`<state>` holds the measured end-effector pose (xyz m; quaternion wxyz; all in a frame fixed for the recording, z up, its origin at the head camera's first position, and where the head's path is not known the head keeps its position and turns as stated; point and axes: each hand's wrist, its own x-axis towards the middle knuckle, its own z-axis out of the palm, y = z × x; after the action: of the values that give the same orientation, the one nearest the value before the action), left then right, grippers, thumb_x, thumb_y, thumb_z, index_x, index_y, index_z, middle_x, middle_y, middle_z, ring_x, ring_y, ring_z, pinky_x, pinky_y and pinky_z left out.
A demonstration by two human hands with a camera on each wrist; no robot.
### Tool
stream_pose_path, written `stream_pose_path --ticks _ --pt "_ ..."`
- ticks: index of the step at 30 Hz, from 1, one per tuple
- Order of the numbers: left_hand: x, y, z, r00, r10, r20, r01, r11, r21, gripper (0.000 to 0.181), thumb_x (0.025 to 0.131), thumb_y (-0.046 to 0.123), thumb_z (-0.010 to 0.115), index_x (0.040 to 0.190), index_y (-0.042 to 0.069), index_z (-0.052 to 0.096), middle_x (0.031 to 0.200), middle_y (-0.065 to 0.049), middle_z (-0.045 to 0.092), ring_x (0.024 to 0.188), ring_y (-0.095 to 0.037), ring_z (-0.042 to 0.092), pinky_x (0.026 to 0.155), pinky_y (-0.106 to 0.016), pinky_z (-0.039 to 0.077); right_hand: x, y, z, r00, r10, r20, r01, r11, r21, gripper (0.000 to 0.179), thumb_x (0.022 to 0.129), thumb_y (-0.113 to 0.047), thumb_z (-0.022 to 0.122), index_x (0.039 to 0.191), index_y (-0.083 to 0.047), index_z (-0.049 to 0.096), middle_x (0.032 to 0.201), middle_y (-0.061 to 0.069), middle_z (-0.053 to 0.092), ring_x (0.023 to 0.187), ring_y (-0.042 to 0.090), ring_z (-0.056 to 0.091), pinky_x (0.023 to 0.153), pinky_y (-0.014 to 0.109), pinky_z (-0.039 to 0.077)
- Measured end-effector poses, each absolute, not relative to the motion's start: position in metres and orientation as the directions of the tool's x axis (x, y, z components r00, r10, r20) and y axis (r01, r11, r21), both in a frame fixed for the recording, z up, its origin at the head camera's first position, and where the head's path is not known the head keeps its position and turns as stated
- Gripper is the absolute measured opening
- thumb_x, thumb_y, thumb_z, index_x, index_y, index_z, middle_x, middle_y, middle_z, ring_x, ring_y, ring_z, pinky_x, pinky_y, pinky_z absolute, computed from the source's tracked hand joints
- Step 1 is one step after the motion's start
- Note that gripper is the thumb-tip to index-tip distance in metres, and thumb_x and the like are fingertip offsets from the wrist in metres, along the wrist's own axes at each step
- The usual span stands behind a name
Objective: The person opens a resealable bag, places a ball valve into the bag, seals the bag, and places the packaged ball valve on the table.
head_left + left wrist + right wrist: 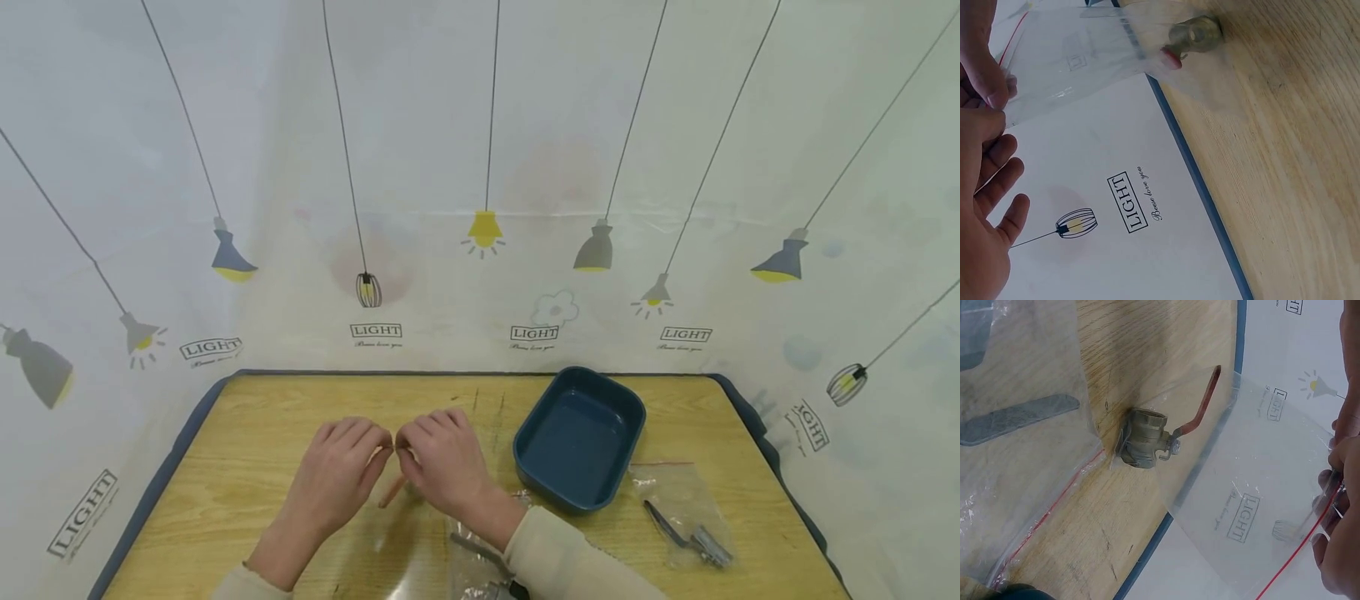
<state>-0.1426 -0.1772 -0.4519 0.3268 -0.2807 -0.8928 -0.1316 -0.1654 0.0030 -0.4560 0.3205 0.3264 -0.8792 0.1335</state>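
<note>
Both hands meet at the top edge of a clear zip bag (1222, 469) with a red seal line. My left hand (335, 473) pinches that edge between thumb and fingers, and my right hand (448, 463) pinches it close beside. Low in the bag sits a ball valve (1143, 439) with a brass-coloured metal body and a red lever (1204, 403). In the left wrist view the valve body (1197, 34) shows at the far end of the bag, over the tabletop. From the head view the hands hide most of the bag, and the red lever (392, 492) shows beneath them.
A deep blue rectangular dish (581, 442) stands right of the hands on the wooden table (247, 450). Another clear bag (678, 492) with a metal item and dark handle lies beyond it. A third bag (465, 571), holding a grey-handled item, lies partly under the right forearm.
</note>
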Motion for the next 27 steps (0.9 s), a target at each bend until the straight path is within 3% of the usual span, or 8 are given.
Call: stream_pose_path --ticks 7,19,27 --pt "-0.1426 -0.1790 -0.4525 -0.594 0.416 0.688 0.596 0.802 0.030 0.013 0.079 0.013 0.075 0.086 0.017 0.065 0.084 0.006 0.065 0.086 -0.018 0.063 0.075 -0.039 0.049 -0.1637 0.0025 -0.4551 -0.600 -0.499 0.625 -0.659 0.751 -0.034 0.003 0.087 -0.027 0.068 0.084 -0.026 0.066 0.081 -0.015 0.067 0.080 0.006 0.060 0.082 0.027 0.045" --pt "-0.1407 -0.1817 -0.4531 -0.633 0.415 0.653 0.590 0.805 0.060 0.015 0.080 0.015 0.076 0.088 0.017 0.064 0.085 0.006 0.066 0.089 -0.017 0.064 0.076 -0.039 0.050 -0.1644 0.0021 -0.4546 -0.615 -0.509 0.602 -0.670 0.740 -0.059 0.005 0.085 -0.025 0.070 0.082 -0.026 0.065 0.080 -0.015 0.068 0.082 0.006 0.061 0.082 0.027 0.045" --pt "-0.1409 -0.1823 -0.4529 -0.624 0.414 0.662 0.593 0.803 0.056 0.013 0.080 0.015 0.076 0.088 0.017 0.065 0.085 0.005 0.067 0.089 -0.018 0.064 0.076 -0.040 0.050 -0.1649 0.0028 -0.4532 -0.623 -0.521 0.583 -0.670 0.740 -0.055 0.005 0.085 -0.027 0.070 0.083 -0.027 0.065 0.081 -0.016 0.068 0.084 0.006 0.061 0.084 0.028 0.045"
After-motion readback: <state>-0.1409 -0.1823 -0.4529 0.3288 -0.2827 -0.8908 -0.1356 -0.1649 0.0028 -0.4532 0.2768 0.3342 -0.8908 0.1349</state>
